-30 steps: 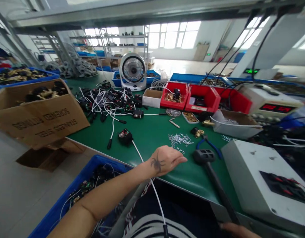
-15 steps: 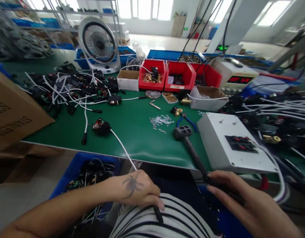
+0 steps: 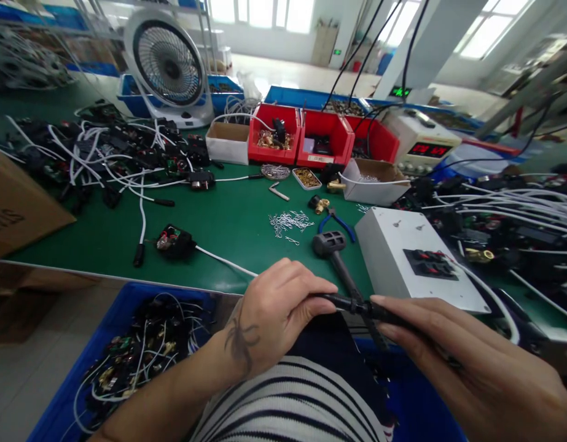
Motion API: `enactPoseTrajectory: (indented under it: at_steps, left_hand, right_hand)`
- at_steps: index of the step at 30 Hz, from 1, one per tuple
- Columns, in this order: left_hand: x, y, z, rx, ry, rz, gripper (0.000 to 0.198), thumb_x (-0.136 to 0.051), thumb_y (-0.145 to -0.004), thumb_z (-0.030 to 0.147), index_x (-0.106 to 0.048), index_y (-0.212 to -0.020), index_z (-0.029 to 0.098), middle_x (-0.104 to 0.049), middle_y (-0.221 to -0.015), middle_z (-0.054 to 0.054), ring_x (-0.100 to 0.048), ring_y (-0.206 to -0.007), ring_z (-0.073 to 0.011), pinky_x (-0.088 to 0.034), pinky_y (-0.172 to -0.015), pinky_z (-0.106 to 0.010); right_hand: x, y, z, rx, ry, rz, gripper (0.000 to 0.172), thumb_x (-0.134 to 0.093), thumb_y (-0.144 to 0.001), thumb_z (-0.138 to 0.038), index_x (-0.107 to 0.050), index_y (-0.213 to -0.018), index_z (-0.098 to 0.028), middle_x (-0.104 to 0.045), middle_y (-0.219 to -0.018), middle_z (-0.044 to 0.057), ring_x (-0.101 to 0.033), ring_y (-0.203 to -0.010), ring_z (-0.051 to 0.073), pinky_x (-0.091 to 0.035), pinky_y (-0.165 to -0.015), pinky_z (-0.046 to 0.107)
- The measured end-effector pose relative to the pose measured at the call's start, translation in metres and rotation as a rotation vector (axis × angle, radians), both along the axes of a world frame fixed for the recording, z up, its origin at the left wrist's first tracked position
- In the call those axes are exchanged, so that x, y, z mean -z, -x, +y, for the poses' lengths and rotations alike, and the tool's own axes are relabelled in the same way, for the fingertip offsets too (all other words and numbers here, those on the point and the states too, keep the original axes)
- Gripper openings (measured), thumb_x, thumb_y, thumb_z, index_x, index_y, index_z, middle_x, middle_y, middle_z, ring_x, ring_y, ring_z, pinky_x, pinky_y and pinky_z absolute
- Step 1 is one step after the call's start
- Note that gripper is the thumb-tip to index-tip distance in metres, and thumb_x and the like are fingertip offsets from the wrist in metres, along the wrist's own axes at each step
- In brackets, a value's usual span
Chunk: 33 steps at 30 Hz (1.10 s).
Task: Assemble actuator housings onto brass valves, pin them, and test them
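My left hand (image 3: 283, 307) is closed in a pinch on a black cable connector (image 3: 339, 301). A white cable (image 3: 225, 260) runs from behind that hand to a black module (image 3: 175, 242) with an open, wired face on the bench. My right hand (image 3: 458, 350) pinches a second slim black connector (image 3: 388, 314). The two connector ends meet end to end in front of my body; whether they are joined I cannot tell. Just behind them lies a rubber mallet (image 3: 329, 244), its handle passing under the connectors and over the bench edge.
On the right stands a grey switch box (image 3: 389, 258). Blue-handled pliers (image 3: 343, 227) and small metal clips (image 3: 290, 222) lie mid-bench. Red bins (image 3: 322, 156), a fan (image 3: 170, 67) and piled modules (image 3: 94, 153) line the back. A blue crate (image 3: 75, 350) sits below left.
My left hand has risen from my lap and moved right, bringing its connector up to the one in my right hand. The camera view has shifted slightly.
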<state>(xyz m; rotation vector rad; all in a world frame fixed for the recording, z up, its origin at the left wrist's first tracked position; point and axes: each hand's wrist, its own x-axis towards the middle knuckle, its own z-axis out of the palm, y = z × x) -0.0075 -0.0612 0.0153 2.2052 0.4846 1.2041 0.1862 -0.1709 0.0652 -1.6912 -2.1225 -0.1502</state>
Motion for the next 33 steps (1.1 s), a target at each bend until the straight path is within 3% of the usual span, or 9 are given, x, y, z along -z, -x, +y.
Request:
enactPoseTrajectory:
  at_steps: [5,12,22,27,30,33]
  left_hand:
    - [-0.004,0.003,0.001,-0.014,-0.028,0.018,0.016,-0.058,-0.093,0.026,-0.065,-0.097,0.013,-0.066,-0.082,-0.003,-0.057,-0.077,-0.0128,-0.047,-0.071,-0.025]
    - [-0.009,0.004,0.003,-0.058,-0.046,0.166,0.039,-0.037,-0.101,0.035,-0.065,-0.086,0.012,-0.059,-0.071,-0.002,-0.051,-0.068,-0.013,-0.041,-0.064,-0.026]
    - [-0.009,0.0,0.006,-0.073,-0.145,0.378,0.047,-0.025,-0.104,0.03,-0.056,-0.073,0.015,-0.056,-0.067,0.0,-0.051,-0.062,-0.013,-0.039,-0.06,-0.026]
    - [-0.004,-0.005,0.007,-0.154,-0.192,0.399,0.048,-0.023,-0.104,0.032,-0.055,-0.072,0.016,-0.055,-0.066,0.0,-0.05,-0.061,-0.0144,-0.037,-0.058,-0.029]
    - [-0.004,-0.006,0.008,-0.074,-0.088,0.45,0.05,-0.023,-0.103,0.036,-0.057,-0.072,0.016,-0.058,-0.067,-0.001,-0.053,-0.063,-0.014,-0.04,-0.059,-0.027]
    - [0.0,0.005,0.016,-0.039,0.045,0.429,0.044,-0.031,-0.101,0.044,-0.062,-0.091,0.016,-0.065,-0.085,-0.003,-0.061,-0.082,-0.0153,-0.048,-0.074,-0.028]
  right_hand:
    - [0.003,0.002,0.0,-0.013,-0.003,0.012,0.021,-0.044,-0.101,-0.029,-0.057,-0.117,-0.026,-0.066,-0.1,-0.003,-0.065,-0.086,0.007,-0.047,-0.082,0.011]
    - [-0.002,0.009,0.004,-0.043,-0.077,-0.004,0.02,-0.05,-0.099,-0.019,-0.058,-0.117,-0.021,-0.064,-0.103,0.0,-0.062,-0.088,0.007,-0.044,-0.088,0.012]
    - [0.002,0.002,0.005,-0.147,-0.139,-0.14,0.024,-0.048,-0.097,-0.008,-0.059,-0.118,-0.011,-0.066,-0.104,0.009,-0.061,-0.094,0.015,-0.048,-0.085,0.027]
    - [0.009,0.012,0.009,-0.087,-0.104,-0.156,0.022,-0.044,-0.1,-0.02,-0.064,-0.106,-0.011,-0.071,-0.087,0.007,-0.067,-0.077,0.015,-0.052,-0.075,0.027]
    - [0.011,0.014,0.013,-0.099,0.007,-0.112,0.032,-0.037,-0.103,-0.032,-0.065,-0.101,-0.016,-0.073,-0.081,0.003,-0.069,-0.067,0.014,-0.054,-0.063,0.026]
    - [0.002,-0.006,0.028,-0.154,0.174,-0.044,0.043,-0.036,-0.1,-0.05,-0.069,-0.097,-0.023,-0.074,-0.082,0.0,-0.07,-0.068,0.013,-0.054,-0.059,0.024]
